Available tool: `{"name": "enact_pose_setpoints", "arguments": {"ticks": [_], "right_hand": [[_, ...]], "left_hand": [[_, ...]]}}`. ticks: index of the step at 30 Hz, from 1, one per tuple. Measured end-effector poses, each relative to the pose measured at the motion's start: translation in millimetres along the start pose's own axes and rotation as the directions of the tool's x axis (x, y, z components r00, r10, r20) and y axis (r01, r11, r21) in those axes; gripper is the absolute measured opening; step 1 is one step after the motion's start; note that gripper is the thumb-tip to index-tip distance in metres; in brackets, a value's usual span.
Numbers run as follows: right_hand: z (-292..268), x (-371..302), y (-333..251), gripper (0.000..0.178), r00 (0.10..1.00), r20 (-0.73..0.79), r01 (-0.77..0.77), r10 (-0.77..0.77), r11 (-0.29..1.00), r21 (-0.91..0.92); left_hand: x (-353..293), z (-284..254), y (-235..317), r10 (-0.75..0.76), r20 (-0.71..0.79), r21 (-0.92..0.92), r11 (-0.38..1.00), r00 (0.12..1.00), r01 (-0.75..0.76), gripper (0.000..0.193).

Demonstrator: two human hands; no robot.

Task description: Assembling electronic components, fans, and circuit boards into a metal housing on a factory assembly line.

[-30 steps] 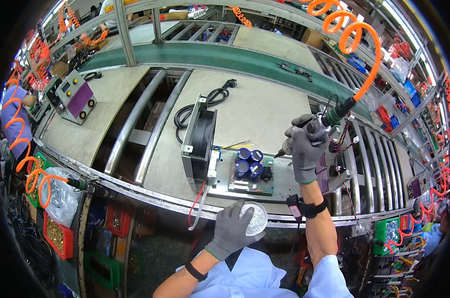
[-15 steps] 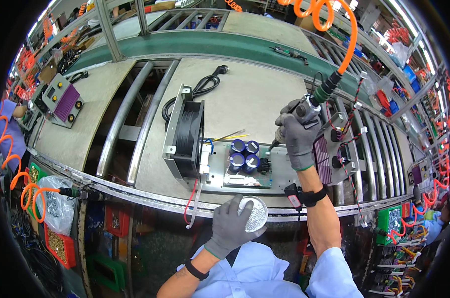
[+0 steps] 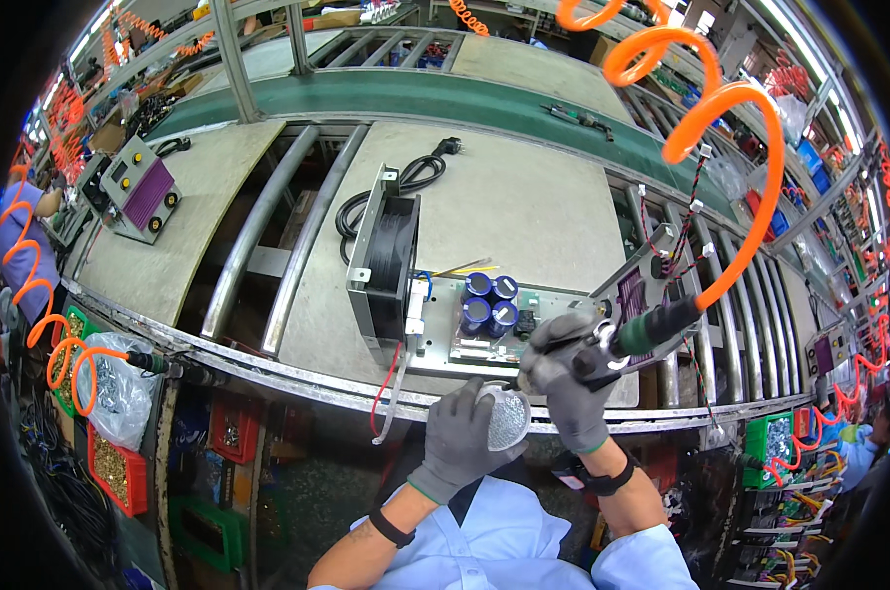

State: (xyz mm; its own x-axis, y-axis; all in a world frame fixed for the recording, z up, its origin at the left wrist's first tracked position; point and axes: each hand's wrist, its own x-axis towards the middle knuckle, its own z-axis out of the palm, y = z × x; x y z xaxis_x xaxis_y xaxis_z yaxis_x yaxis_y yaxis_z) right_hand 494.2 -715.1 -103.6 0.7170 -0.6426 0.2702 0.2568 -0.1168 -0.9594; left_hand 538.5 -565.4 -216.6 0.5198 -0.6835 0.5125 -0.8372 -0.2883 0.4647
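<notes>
from here i watch my left hand (image 3: 457,444), fingers curled around a round dish (image 3: 524,427) of small shiny pieces, by the front rail (image 3: 278,374) of the tabletop (image 3: 523,192); my right hand (image 3: 571,393)'s fingers clamp a driver (image 3: 602,356), tip near the dish. a red bin (image 3: 138,498) holds brassy bits. pale tabletop runs wide behind the circuit board (image 3: 479,351).

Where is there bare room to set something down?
Well behind the circuit board, the central pale board is bare between the black cord and the rollers at right. The left pale board is bare in front of its purple-panelled machine. Nearest you is crowded: right hand, tool, left hand and round dish sit close together.
</notes>
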Motion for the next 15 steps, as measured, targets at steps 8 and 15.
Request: {"name": "enact_pose_setpoints", "arguments": {"ticks": [8,15], "right_hand": [[6.6,-9.6,23.4,0.028,0.992,-0.098,-0.065,0.08,0.987,0.147],[15.0,4.4,8.9,0.026,0.997,-0.042,-0.057,0.064,0.987,0.148]], "left_hand": [[1.3,-1.1,1.0,-0.019,0.012,-0.018,1.0,1.0,0.019,0.077],[1.6,-3.4,0.5,-0.035,0.047,-0.031,0.999,0.998,0.036,0.076]]}}
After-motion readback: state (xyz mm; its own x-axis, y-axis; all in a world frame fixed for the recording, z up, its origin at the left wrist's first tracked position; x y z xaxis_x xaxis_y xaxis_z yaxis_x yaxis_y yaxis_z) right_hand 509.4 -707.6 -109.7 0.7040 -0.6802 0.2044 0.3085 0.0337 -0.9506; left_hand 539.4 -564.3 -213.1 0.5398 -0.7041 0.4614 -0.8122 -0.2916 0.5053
